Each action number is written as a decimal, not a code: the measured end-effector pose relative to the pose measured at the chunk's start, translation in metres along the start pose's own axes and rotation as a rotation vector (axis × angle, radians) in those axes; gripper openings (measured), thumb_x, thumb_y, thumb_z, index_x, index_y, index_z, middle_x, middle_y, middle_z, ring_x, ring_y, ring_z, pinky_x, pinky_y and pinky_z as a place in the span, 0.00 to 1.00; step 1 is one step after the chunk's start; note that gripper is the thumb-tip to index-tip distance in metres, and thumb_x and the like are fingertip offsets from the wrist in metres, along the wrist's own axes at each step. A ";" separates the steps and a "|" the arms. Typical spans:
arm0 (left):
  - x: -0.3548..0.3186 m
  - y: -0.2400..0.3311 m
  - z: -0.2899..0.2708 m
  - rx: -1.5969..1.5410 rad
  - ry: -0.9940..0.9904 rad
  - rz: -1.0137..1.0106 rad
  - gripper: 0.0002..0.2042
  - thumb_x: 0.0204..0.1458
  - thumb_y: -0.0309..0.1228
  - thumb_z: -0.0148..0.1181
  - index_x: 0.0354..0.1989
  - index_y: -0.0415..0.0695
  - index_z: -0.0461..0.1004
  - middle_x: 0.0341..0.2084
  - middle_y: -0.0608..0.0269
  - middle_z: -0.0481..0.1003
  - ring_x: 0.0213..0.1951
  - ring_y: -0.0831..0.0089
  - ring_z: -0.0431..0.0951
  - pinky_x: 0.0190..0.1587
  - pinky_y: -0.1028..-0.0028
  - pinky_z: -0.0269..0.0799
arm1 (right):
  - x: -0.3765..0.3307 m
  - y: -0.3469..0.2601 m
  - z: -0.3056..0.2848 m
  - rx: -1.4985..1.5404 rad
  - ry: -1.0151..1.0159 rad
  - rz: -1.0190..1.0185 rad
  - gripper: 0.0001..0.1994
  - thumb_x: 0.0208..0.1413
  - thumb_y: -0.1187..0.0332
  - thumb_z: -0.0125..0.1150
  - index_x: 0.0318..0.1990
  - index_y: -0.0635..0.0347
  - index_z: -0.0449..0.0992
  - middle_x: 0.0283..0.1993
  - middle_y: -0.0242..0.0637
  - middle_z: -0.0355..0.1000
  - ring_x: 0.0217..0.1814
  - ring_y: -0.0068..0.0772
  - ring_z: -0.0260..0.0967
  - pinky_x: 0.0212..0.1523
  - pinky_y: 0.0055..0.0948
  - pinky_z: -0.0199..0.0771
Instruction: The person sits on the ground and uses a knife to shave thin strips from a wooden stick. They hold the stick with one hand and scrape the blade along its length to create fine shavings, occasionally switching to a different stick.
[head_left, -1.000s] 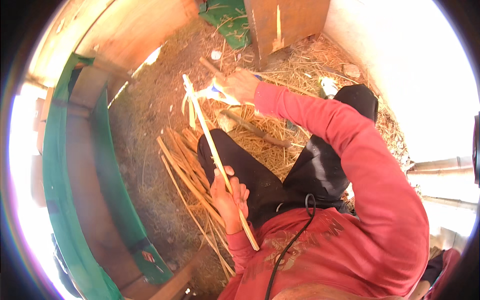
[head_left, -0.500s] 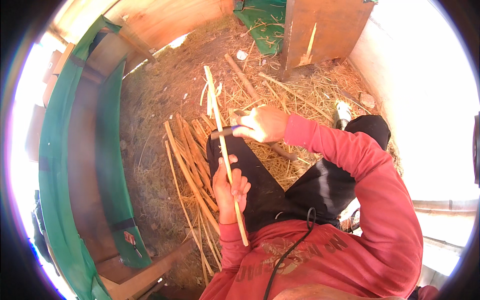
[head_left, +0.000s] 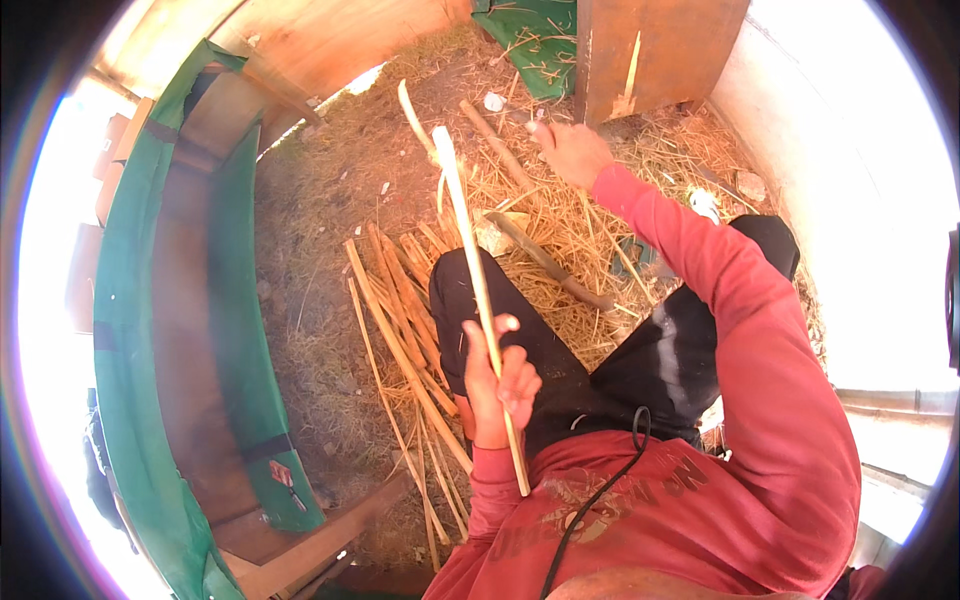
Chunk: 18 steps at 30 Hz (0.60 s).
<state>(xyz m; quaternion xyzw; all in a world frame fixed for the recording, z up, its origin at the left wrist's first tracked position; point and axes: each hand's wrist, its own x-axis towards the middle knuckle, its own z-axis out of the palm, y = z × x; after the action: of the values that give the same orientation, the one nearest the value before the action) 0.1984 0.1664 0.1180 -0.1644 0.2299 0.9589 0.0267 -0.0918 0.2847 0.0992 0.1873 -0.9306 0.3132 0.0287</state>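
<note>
My left hand (head_left: 500, 390) is closed round a long pale wooden strip (head_left: 466, 215), gripping its lower half above my thigh. The strip's near end reaches my sweater, and its far end points away over the ground. A thin curled shaving (head_left: 415, 122) shows just beyond that far end. My right hand (head_left: 572, 155) is stretched out past the strip's tip to the right, its fingers curled. Half a second ago a knife with a dark blade and blue handle was in it; the blade cannot be made out now.
Several split wooden strips (head_left: 385, 310) lie in a bundle left of my knee. Two round sticks, one nearer (head_left: 550, 262) and one farther (head_left: 495, 145), rest among straw and shavings. A green-edged wooden bench frame (head_left: 150, 330) stands at left, a brown board (head_left: 655, 55) at far right.
My right hand has swept away from me and to the right, off the strip. The strip and left hand have shifted slightly right and nearer. A curled shaving now shows beyond the tip.
</note>
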 end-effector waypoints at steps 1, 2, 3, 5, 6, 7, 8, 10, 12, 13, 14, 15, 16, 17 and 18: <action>0.003 0.004 -0.002 0.024 0.011 0.022 0.27 0.61 0.55 0.31 0.47 0.44 0.67 0.04 0.76 0.51 0.05 0.85 0.47 0.10 0.83 0.41 | -0.005 -0.006 0.003 -0.001 -0.062 -0.062 0.28 0.62 0.46 0.35 0.33 0.62 0.76 0.27 0.51 0.74 0.31 0.52 0.73 0.34 0.48 0.72; 0.005 0.006 -0.004 0.045 0.050 0.083 0.25 0.62 0.52 0.33 0.53 0.43 0.65 0.05 0.76 0.52 0.04 0.86 0.48 0.08 0.85 0.41 | -0.010 -0.012 0.004 -0.037 -0.087 -0.139 0.28 0.62 0.47 0.36 0.34 0.62 0.76 0.27 0.52 0.73 0.31 0.52 0.73 0.34 0.47 0.72; 0.006 0.007 -0.005 0.117 0.079 0.095 0.25 0.63 0.50 0.34 0.53 0.41 0.65 0.05 0.76 0.52 0.05 0.86 0.48 0.09 0.84 0.41 | -0.023 -0.014 0.005 -0.078 -0.122 -0.198 0.27 0.61 0.47 0.38 0.34 0.62 0.76 0.27 0.53 0.73 0.30 0.53 0.73 0.34 0.47 0.71; 0.011 0.012 -0.006 0.212 0.099 0.122 0.23 0.64 0.45 0.37 0.54 0.36 0.64 0.06 0.76 0.52 0.05 0.87 0.48 0.09 0.84 0.41 | -0.032 -0.006 0.023 -0.127 -0.149 -0.275 0.25 0.60 0.48 0.43 0.34 0.62 0.77 0.26 0.55 0.73 0.28 0.53 0.73 0.31 0.46 0.72; 0.013 0.013 -0.008 0.245 0.128 0.100 0.23 0.64 0.44 0.38 0.55 0.35 0.63 0.06 0.76 0.52 0.05 0.87 0.48 0.08 0.84 0.41 | -0.040 0.001 0.033 -0.147 -0.223 -0.219 0.25 0.59 0.48 0.44 0.34 0.62 0.76 0.26 0.54 0.73 0.29 0.53 0.73 0.32 0.46 0.72; 0.016 0.015 -0.010 0.270 0.114 0.089 0.24 0.64 0.44 0.38 0.56 0.35 0.62 0.06 0.75 0.53 0.05 0.87 0.48 0.08 0.84 0.41 | -0.048 0.008 0.042 -0.165 -0.293 -0.164 0.25 0.59 0.47 0.45 0.34 0.62 0.76 0.26 0.53 0.73 0.29 0.54 0.72 0.32 0.47 0.71; 0.018 0.017 -0.013 0.295 0.099 0.077 0.24 0.64 0.43 0.38 0.58 0.35 0.61 0.06 0.75 0.53 0.05 0.87 0.49 0.08 0.84 0.42 | -0.056 0.019 0.054 -0.182 -0.363 -0.108 0.24 0.58 0.46 0.46 0.34 0.61 0.76 0.26 0.51 0.73 0.30 0.55 0.72 0.33 0.47 0.71; 0.025 0.021 -0.021 0.409 0.143 0.114 0.22 0.64 0.40 0.39 0.60 0.37 0.60 0.06 0.73 0.54 0.06 0.87 0.50 0.08 0.84 0.43 | -0.077 0.049 0.096 -0.221 -0.488 -0.023 0.23 0.56 0.48 0.47 0.32 0.62 0.77 0.27 0.51 0.74 0.31 0.53 0.73 0.34 0.45 0.72; 0.039 0.028 -0.031 0.512 0.218 0.098 0.21 0.64 0.38 0.40 0.62 0.42 0.58 0.06 0.73 0.54 0.06 0.86 0.51 0.08 0.84 0.44 | -0.108 0.059 0.122 -0.151 -0.631 0.148 0.25 0.56 0.46 0.47 0.35 0.63 0.77 0.31 0.52 0.75 0.33 0.52 0.74 0.36 0.45 0.73; 0.048 0.033 -0.037 0.529 0.226 0.048 0.21 0.64 0.35 0.41 0.64 0.47 0.55 0.07 0.73 0.54 0.06 0.86 0.51 0.08 0.84 0.46 | -0.124 0.066 0.139 -0.132 -0.691 0.207 0.26 0.56 0.46 0.47 0.36 0.63 0.76 0.33 0.53 0.75 0.35 0.51 0.74 0.37 0.44 0.73; 0.054 0.036 -0.035 0.576 0.234 0.073 0.20 0.63 0.36 0.41 0.64 0.47 0.56 0.07 0.73 0.54 0.06 0.86 0.50 0.08 0.84 0.45 | -0.142 0.081 0.166 -0.119 -0.693 0.173 0.24 0.56 0.48 0.47 0.37 0.64 0.76 0.35 0.53 0.74 0.37 0.50 0.74 0.38 0.43 0.73; 0.062 0.037 -0.037 0.617 0.247 0.100 0.20 0.63 0.37 0.41 0.63 0.47 0.57 0.07 0.74 0.53 0.06 0.87 0.50 0.08 0.85 0.45 | -0.157 0.094 0.193 -0.132 -0.711 0.168 0.23 0.56 0.51 0.48 0.40 0.65 0.75 0.37 0.53 0.74 0.39 0.50 0.74 0.40 0.42 0.73; 0.072 0.039 -0.037 0.663 0.257 0.129 0.20 0.63 0.38 0.42 0.62 0.47 0.59 0.07 0.75 0.52 0.06 0.87 0.49 0.08 0.86 0.44 | -0.172 0.106 0.217 -0.143 -0.726 0.165 0.21 0.56 0.54 0.49 0.42 0.66 0.73 0.39 0.53 0.74 0.41 0.49 0.73 0.41 0.41 0.73; 0.081 0.045 -0.041 0.689 0.222 0.099 0.19 0.64 0.38 0.39 0.61 0.45 0.60 0.07 0.74 0.53 0.06 0.86 0.50 0.08 0.84 0.46 | -0.185 0.111 0.236 -0.179 -0.757 0.195 0.19 0.55 0.57 0.50 0.44 0.66 0.72 0.40 0.53 0.74 0.43 0.49 0.73 0.42 0.41 0.73; 0.094 0.052 -0.048 0.673 0.190 0.057 0.19 0.63 0.38 0.39 0.59 0.44 0.61 0.07 0.73 0.54 0.06 0.84 0.51 0.08 0.84 0.47 | -0.192 0.117 0.248 -0.220 -0.786 0.230 0.18 0.55 0.60 0.51 0.47 0.66 0.70 0.41 0.53 0.73 0.44 0.48 0.73 0.43 0.41 0.73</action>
<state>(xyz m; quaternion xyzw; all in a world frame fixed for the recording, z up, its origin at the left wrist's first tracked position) 0.1178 0.0961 0.0700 -0.2282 0.5389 0.8102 0.0311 0.0590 0.2869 -0.1994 0.1834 -0.9134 0.1179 -0.3436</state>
